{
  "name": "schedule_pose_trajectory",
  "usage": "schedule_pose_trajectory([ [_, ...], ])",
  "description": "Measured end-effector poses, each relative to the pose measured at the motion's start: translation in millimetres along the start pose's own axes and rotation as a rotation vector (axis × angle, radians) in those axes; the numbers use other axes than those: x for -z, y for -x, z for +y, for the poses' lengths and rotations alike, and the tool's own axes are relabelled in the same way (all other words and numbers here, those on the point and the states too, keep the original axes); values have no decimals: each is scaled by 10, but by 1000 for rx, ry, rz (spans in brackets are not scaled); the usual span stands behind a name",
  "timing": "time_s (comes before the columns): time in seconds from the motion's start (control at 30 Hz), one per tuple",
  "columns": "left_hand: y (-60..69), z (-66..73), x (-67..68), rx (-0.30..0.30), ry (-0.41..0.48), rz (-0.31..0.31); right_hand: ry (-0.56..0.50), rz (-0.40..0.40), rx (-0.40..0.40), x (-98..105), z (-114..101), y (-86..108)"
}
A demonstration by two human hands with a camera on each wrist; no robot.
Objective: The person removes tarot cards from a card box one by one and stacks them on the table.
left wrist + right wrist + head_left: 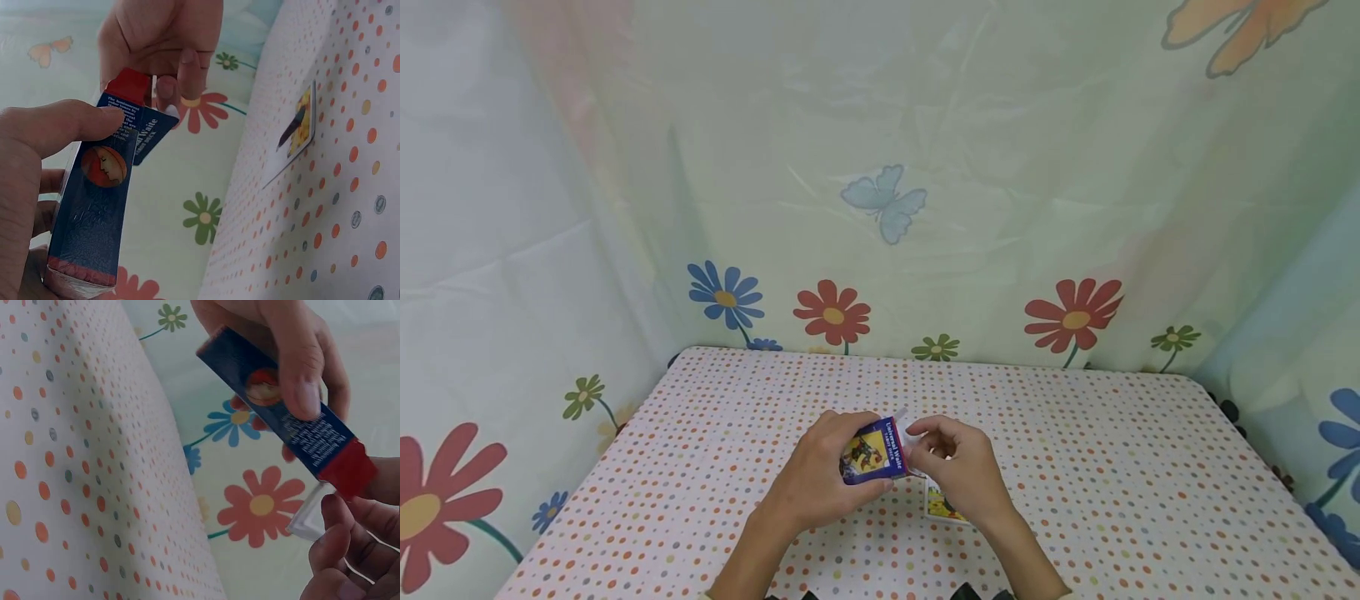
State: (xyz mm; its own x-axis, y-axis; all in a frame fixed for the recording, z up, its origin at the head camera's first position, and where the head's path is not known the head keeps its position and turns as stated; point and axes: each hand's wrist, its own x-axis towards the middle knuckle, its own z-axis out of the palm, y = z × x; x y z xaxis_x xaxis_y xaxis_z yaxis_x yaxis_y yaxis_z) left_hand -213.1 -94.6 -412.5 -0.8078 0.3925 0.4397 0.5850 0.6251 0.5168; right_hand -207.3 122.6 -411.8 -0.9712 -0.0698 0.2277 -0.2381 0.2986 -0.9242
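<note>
While the left hand [816,475] grips the box [867,454], flap [350,470] end toward the right hand [958,462], whose curled fingers may or may not pinch it (I cannot tell), better steady it without crushing; a card [942,505] lies below the right hand.

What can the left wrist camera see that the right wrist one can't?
Only the left wrist view shows the card on the dotted table and the orange butterfly.

Only the right wrist view shows the blue flower.

Both show the box with its red flap, the left hand, the right hand, the table and a red flower.
</note>
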Motion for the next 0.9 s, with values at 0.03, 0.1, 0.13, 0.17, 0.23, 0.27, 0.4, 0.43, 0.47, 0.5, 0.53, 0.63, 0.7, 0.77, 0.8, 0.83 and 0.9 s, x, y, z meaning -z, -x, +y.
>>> schedule_pose_trajectory([
  [0.03,0,0,0,-3,1,3,-3,-3,-1,-18,-4,1],
  [0.1,-1,3,2,-5,4,7,-10,-3,-7,-45,-16,4],
  [0.13,-2,4,2,-6,8,8,-13,1,-10,-56,-23,5],
  [0.17,-3,5,1,-5,10,7,-14,5,-13,-66,-30,6],
  [0.23,-3,7,-3,-4,15,3,-9,23,-22,-86,-43,11],
  [0.27,-2,9,-4,0,16,-3,-6,32,-32,-98,-46,15],
  [0.4,1,15,-16,7,13,-23,-14,53,-84,-142,-46,18],
  [0.43,-2,15,-20,6,11,-26,-17,55,-98,-150,-45,17],
  [0.47,-5,17,-23,7,10,-30,-21,53,-110,-155,-44,14],
  [0.5,-9,18,-26,5,10,-31,-22,53,-118,-159,-43,11],
  [0.53,-12,19,-29,3,9,-33,-21,51,-127,-161,-42,11],
  [0.63,-15,16,-39,0,12,-43,-19,43,-145,-158,-43,16],
  [0.7,-11,15,-42,1,13,-47,-19,32,-155,-150,-40,20],
  [0.77,-7,13,-41,2,15,-49,-18,16,-154,-141,-37,25],
  [0.8,-6,12,-39,2,16,-49,-17,10,-147,-136,-35,26],
  [0.83,-5,12,-36,3,15,-47,-18,4,-142,-132,-31,29],
  [0.9,-6,12,-29,4,15,-45,-15,-4,-128,-120,-19,27],
])
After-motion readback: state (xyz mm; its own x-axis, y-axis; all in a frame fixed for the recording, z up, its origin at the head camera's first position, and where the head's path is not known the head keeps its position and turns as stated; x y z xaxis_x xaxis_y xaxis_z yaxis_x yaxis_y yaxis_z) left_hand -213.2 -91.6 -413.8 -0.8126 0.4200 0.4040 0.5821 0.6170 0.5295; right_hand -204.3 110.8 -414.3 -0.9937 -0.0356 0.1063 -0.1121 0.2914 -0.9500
